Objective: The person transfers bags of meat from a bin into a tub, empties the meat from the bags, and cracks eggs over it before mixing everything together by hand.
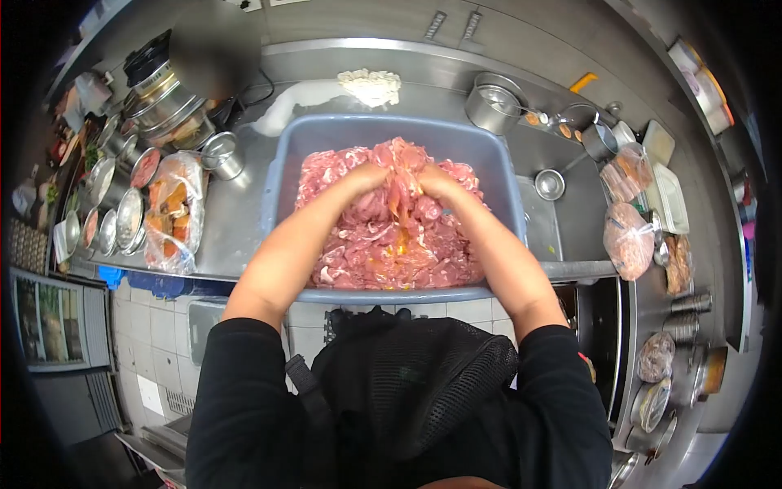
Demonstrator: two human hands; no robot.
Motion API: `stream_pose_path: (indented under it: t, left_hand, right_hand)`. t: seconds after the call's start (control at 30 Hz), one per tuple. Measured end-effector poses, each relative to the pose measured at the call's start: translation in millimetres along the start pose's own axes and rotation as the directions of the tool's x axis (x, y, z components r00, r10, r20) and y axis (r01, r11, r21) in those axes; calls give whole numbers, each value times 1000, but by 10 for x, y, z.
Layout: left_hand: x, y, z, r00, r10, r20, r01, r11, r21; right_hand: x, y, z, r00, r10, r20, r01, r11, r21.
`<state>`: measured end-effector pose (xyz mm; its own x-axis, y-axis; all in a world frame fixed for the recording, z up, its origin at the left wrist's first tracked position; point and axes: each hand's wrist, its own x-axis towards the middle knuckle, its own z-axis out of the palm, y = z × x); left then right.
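Observation:
A large grey-blue plastic tub [285, 155] sits on the steel counter, holding a big heap of sliced raw meat [358, 253]. Toward the far side of the heap, my left hand [368, 178] and my right hand [437, 181] grip a raised mound of meat from either side. The fingers of both hands are partly hidden by the slices. Between the hands, an orange-yellow liquid streak [401, 240] runs down over the meat toward the tub's near side.
Behind the tub lies a white clump [371, 87] on the counter. At the back right stands a steel pot [496, 104], with a ladle [550, 184] nearer. Bagged food [173, 212] and metal bowls [130, 216] crowd the left; more bags [629, 240] lie right.

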<state>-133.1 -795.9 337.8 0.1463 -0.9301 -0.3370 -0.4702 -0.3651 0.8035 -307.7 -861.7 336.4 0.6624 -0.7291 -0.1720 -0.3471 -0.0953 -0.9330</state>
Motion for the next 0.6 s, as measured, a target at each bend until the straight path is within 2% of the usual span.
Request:
stream_pose_path:
  t: [0.03, 0.07, 0.1, 0.13, 0.17, 0.2, 0.23, 0.27, 0.3, 0.33, 0.37, 0.4, 0.43, 0.47, 0.5, 0.53, 0.57, 0.6]
  left_hand:
    - [-71, 48, -182, 1000, 25, -8, -24, 996, 83]
    - [-126, 79, -321, 999, 52, -14, -49, 985, 164]
    - [-105, 5, -395, 999, 44, -26, -40, 986, 161]
    - [-72, -100, -448, 967, -3, -256, 99, 926, 364]
    - [-30, -196, -495, 879, 2, -476, 275, 814, 512]
    - [-8, -252, -534, 873, -4, -487, 286, 813, 507]
    - [-1, -306, -546, 860, -98, -501, 341, 840, 421]
    - [9, -362, -551, 843, -192, -503, 394, 857, 333]
    - [-15, -301, -554, 878, -259, -402, 402, 855, 327]
    - [1, -203, -555, 874, -265, -407, 407, 857, 316]
    - [24, -103, -534, 904, -227, -362, 350, 880, 322]
    - [39, -77, -475, 932, -192, -308, 293, 899, 326]
    - [186, -177, -390, 931, -203, -303, 300, 900, 317]
    - [443, -352, -293, 939, -210, -273, 244, 965, 98]
    - [599, -459, -245, 947, -207, -246, 180, 975, -126]
    - [620, -484, -247, 945, -211, -248, 183, 974, -131]
    - [629, -515, -262, 986, -158, -59, 119, 898, -423]
    - [604, -546, -271, 994, -43, 103, 102, 727, -679]
  right_hand:
    - [-145, -396, -33, 992, 104, 73, -110, 990, 92]
    - [226, -66, -165, 978, 126, 169, -118, 991, -60]
    - [259, -128, -278, 977, 110, 184, -104, 994, -44]
    - [278, -185, -388, 975, 94, 200, -91, 996, -27]
    - [292, -241, -503, 991, 90, 94, -66, 970, -233]
    - [325, -255, -646, 998, 60, -12, -59, 901, -429]
    - [388, -196, -764, 948, 312, 55, -285, 916, -281]
    - [438, -65, -727, 947, 314, 64, -284, 915, -285]
    - [393, -37, -629, 899, 437, 31, -427, 889, -168]
    - [410, -22, -575, 832, 555, 13, -554, 831, -50]
    - [651, 434, -455, 890, 360, 281, -441, 836, 326]
    - [716, 491, -327, 883, 369, 289, -452, 834, 317]
    - [782, 502, -106, 908, 335, 250, -415, 793, 447]
    - [823, 507, 65, 931, 305, 202, -365, 738, 568]
    - [855, 507, 150, 928, 309, 207, -371, 737, 565]
    - [892, 494, 218, 901, 322, 291, -434, 670, 602]
    - [917, 479, 287, 868, 325, 376, -497, 599, 628]
    - [874, 390, 352, 864, 324, 384, -502, 600, 623]
